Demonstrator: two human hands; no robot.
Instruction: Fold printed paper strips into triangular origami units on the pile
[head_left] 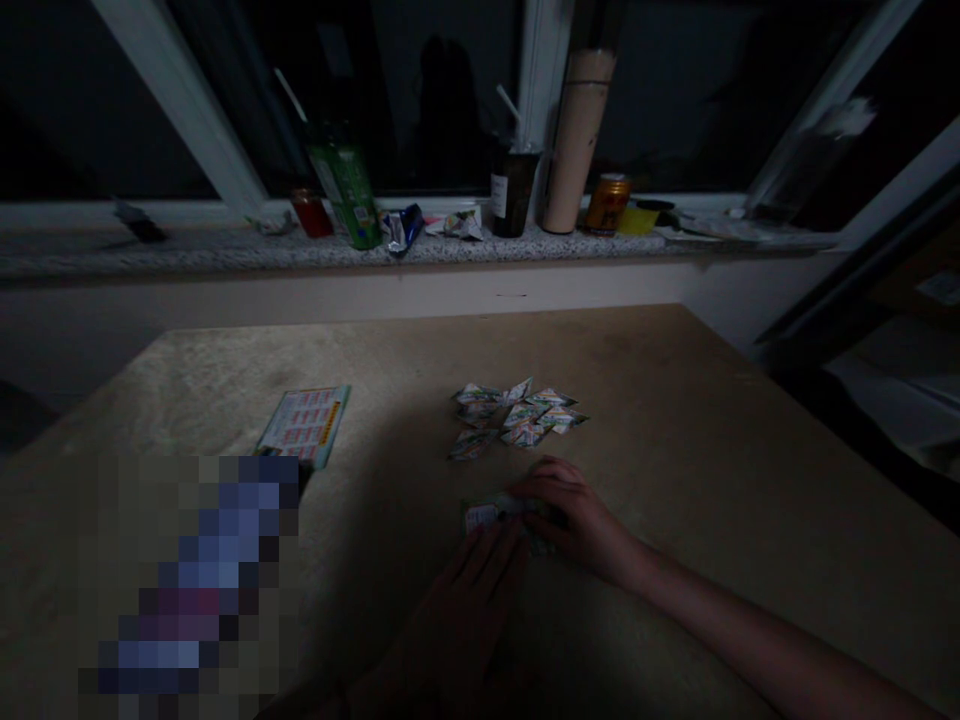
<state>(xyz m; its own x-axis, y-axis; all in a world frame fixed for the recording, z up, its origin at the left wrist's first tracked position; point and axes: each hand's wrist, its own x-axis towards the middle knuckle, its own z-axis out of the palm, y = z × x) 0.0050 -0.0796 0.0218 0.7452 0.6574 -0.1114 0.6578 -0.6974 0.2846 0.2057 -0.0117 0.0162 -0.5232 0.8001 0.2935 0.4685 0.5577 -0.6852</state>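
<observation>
Both my hands rest on a small printed paper piece lying on the wooden table. My left hand lies flat with its fingers stretched out, pressing the paper's lower edge. My right hand has its fingers curled and pinched on the paper's right side. Just beyond my hands lies a cluster of several small folded paper pieces. The scene is dim, so the fold details are hard to see.
A printed card sheet lies at the left of the table, next to a blurred patch. On the window sill stand a green carton, a dark cup, a tall beige tube, cans and wrappers.
</observation>
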